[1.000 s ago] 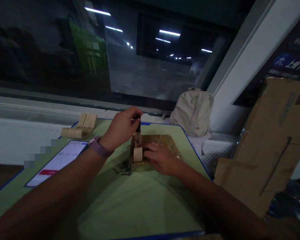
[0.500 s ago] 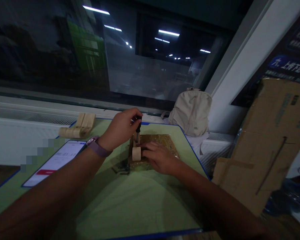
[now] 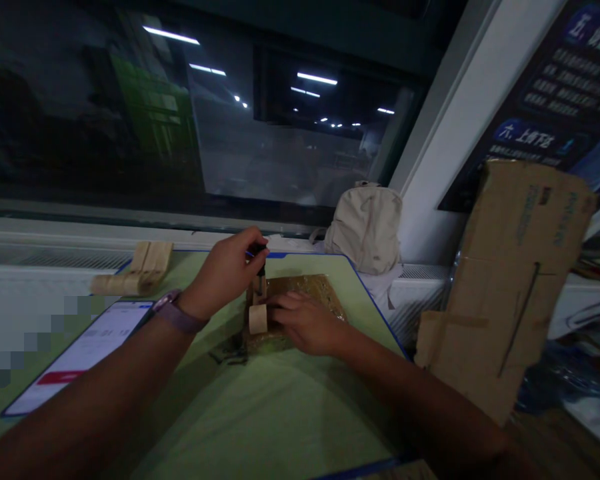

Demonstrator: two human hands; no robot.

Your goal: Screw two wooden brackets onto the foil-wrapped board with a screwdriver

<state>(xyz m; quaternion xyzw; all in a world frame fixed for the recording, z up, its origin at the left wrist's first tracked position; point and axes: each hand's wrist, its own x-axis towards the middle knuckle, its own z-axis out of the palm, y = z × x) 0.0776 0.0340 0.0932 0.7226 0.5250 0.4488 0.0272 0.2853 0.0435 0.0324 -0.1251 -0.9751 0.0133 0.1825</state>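
Observation:
My left hand (image 3: 223, 270) is closed around the black handle of a screwdriver (image 3: 261, 268), which points down, nearly upright. Its tip meets a small pale wooden piece with a rounded end (image 3: 258, 319). From the right, the fingers of my right hand (image 3: 311, 324) are closed against that wooden piece, with their tips partly hidden. Under both lies a brown cardboard pad (image 3: 325, 288) with shiny tape on it. Several small dark parts (image 3: 233, 353), too blurred to name, lie by the pad's left corner.
More wooden pieces (image 3: 147, 267) rest at the table's far left corner. A phone with a lit screen (image 3: 87, 347) lies by my left forearm on the green tabletop (image 3: 240, 420). A beige backpack (image 3: 365, 230) stands behind the table, and a large cardboard sheet (image 3: 510, 293) leans at right.
My view has turned slightly to the right, so everything sits further left in it. Both hands keep their hold on the screwdriver and the wooden piece.

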